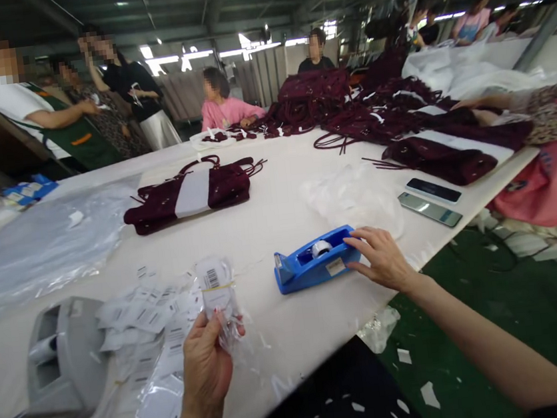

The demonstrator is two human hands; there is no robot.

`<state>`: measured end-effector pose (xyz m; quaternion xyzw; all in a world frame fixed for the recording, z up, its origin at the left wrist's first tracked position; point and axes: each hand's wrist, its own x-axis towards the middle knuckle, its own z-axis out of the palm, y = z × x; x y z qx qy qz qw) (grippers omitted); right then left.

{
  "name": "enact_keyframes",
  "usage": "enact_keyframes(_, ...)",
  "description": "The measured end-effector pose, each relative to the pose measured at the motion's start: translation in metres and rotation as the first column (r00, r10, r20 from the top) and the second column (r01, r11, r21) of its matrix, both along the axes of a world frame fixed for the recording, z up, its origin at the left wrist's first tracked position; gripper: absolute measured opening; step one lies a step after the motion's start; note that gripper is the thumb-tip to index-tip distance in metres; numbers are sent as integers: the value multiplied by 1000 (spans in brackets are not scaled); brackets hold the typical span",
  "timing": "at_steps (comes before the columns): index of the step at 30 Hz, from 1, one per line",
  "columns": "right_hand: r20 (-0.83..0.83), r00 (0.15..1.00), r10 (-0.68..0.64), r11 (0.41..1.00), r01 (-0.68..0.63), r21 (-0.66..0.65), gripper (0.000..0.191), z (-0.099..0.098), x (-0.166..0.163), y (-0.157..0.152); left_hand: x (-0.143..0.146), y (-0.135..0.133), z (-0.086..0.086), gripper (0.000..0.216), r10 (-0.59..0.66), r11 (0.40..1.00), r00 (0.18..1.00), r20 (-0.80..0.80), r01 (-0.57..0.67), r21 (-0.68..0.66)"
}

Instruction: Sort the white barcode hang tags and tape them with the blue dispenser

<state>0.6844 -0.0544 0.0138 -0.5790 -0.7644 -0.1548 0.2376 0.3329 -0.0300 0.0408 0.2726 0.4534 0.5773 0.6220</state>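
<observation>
My left hand [209, 361] is closed around a banded bundle of barcode tags [215, 284] in clear plastic, held over the white table. My right hand [379, 258] grips the near right end of a blue tape dispenser [310, 269], thumb on the side facing me and fingers at the top rim. A small roll of tape [321, 249] sits inside the dispenser. Left of the bundle lies a pile of loose barcode tags [144, 311], with another plastic-wrapped tag packet [161, 405] in front of it.
A grey tape dispenser [68, 367] stands at the left. Clear plastic bags [51, 241], a maroon bag with a white band [191, 195], crumpled plastic [352, 194] and two phones [430, 208] lie on the table. Maroon bags [315, 91] are heaped behind. Several people stand around.
</observation>
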Motion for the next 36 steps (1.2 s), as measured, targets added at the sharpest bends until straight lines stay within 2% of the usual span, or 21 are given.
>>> enact_keyframes(3,36,996,81,994,-79,-70,42,6,4,18,2,-1,-1,34,-2,1000,1000,-2,2,-7)
enact_keyframes(6,11,994,108,990,-107,-91,42,6,5,27,3,-1,-3,36,-1,1000,1000,-8,1,-13)
enact_keyframes(15,-51,995,89,991,-94,-99,37,5,2,24,14,3,-4,30,-22,1000,999,-46,22,3)
enact_keyframes(17,-54,998,42,996,-46,-70,37,6,-6,16,15,3,-4,30,-25,1000,998,-56,25,9)
enact_keyframes(20,-142,990,20,1000,-17,23,34,5,-33,-1,15,2,-5,30,-16,1000,998,-60,17,10)
enact_keyframes(23,-259,950,176,984,-179,10,33,-2,-75,-13,15,3,-6,31,-5,1000,999,-34,5,8)
enact_keyframes(25,-301,936,180,980,-197,-25,35,-11,-106,-10,15,3,-6,31,-1,1000,1000,-15,1,4)
enact_keyframes(29,-353,935,-27,998,3,-67,45,-28,-154,10,16,-3,0,29,13,1000,1000,4,-13,20)
enact_keyframes(33,-370,918,-145,989,148,-21,52,-32,-175,20,16,-11,4,27,31,998,997,67,-35,59)
enact_keyframes(36,-523,852,22,999,-36,-17,42,-34,-172,32,13,-9,-2,21,25,993,993,118,-39,115)
